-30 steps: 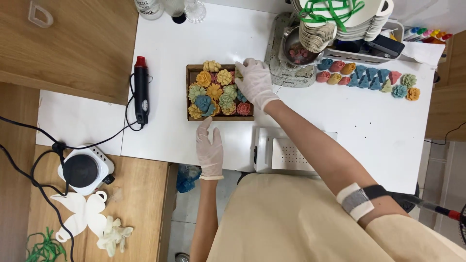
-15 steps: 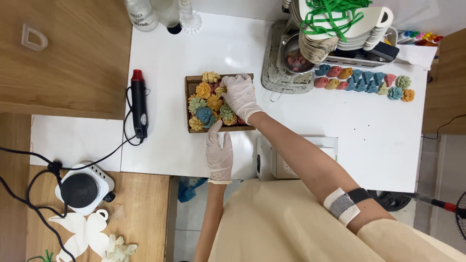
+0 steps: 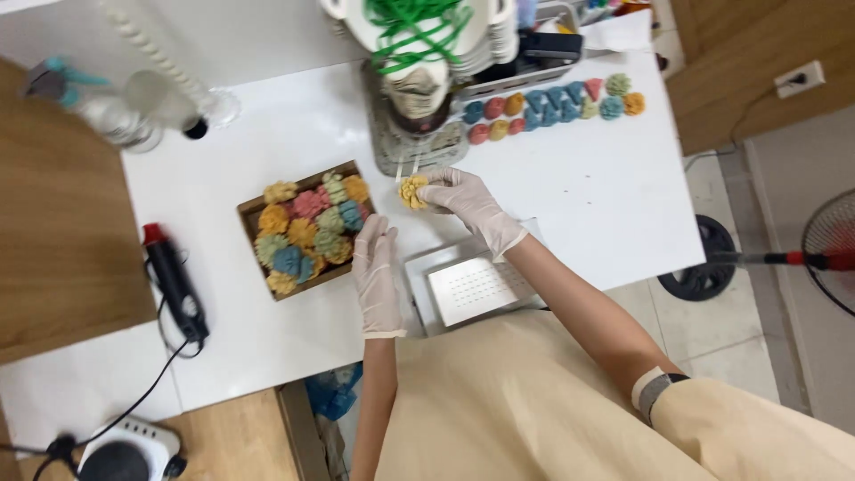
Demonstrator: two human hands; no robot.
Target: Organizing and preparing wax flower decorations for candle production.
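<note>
Lifted clear of the box since half a second ago, the right hand [image 3: 468, 200] now sits at about two o'clock from it, fingers pinched together on a small yellow flower [image 3: 412, 191], which hangs over the bare white table [image 3: 579, 169] just short of the grey mat [image 3: 392, 156] at its twelve o'clock. Earlier that hand was pressed down among the blooms inside the box; the left hand [image 3: 378, 272] has kept its place, lying flat and open-fingered on the table with its fingertips touching the box's near right corner, gripping nothing. Judging by how things lie, the wooden box [image 3: 307, 227] is nearly packed: yellow, pink, teal and orange flowers fill it edge to edge, and I cannot tell whether a gap remains where the yellow one came from. Farther out, at one o'clock, a row of loose flowers [image 3: 552, 102] in red, blue, orange and green waits along the table's far side, so a fair number appear unplaced. At nine o'clock of the box lies a black heat tool [image 3: 174, 281] with a red tip.
</note>
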